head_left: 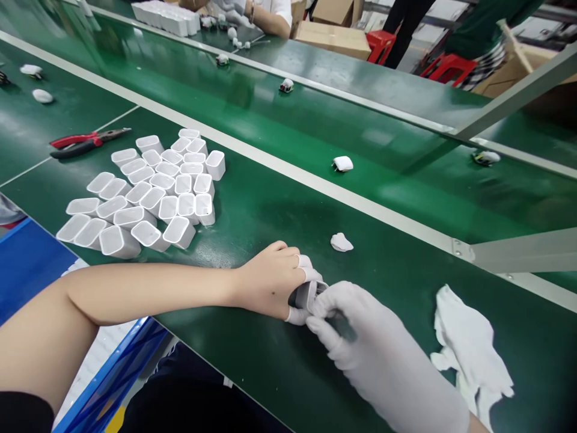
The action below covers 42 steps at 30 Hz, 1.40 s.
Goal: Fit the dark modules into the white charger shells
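Left hand (273,281) curled around white housing (306,295); right hand (356,322) half-closed against it, grip unclear.

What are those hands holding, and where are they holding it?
The left hand holds a small white box by its outer sides. The right hand is at its open end; its exact grip is hidden.

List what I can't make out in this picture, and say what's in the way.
All in the head view:
Inside of the white case: largely hidden by the right hand.
Left hand, palm: hidden behind its own back.
Co-worker, head: cut off by the top edge.
Dark object, far left: cut off by the left edge.
Belt part: details too small.
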Each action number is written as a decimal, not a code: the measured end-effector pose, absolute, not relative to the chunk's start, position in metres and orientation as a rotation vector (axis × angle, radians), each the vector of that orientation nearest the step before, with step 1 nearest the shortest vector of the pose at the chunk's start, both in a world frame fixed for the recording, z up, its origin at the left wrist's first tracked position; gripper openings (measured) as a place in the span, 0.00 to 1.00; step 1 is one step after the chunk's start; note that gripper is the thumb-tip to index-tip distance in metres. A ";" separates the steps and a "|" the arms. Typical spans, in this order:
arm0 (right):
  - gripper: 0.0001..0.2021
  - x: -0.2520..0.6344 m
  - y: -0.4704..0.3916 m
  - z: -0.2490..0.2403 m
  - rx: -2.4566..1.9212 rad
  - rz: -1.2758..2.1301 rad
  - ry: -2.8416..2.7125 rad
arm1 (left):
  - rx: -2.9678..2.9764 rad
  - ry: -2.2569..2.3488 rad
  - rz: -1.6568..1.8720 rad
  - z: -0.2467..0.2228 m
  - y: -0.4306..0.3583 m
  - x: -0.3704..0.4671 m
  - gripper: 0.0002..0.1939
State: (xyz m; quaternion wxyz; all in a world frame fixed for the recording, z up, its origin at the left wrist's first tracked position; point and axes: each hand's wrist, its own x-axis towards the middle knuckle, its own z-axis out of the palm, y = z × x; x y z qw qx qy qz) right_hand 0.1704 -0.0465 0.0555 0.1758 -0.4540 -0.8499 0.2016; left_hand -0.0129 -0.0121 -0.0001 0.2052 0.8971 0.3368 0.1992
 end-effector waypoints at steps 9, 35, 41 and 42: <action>0.11 0.210 0.034 0.004 -1.659 0.022 -2.056 | 2.424 0.966 0.605 -0.001 -0.009 -0.009 0.24; 0.13 0.212 0.016 -0.001 -1.494 0.036 -2.149 | 2.102 1.939 0.498 0.058 0.191 0.016 0.16; 0.19 0.217 0.012 -0.003 -1.569 0.160 -1.960 | 2.201 1.928 0.334 0.054 0.155 -0.006 0.15; 0.18 0.217 0.012 -0.003 -1.562 0.186 -1.947 | 2.232 1.904 0.313 0.051 0.142 -0.013 0.15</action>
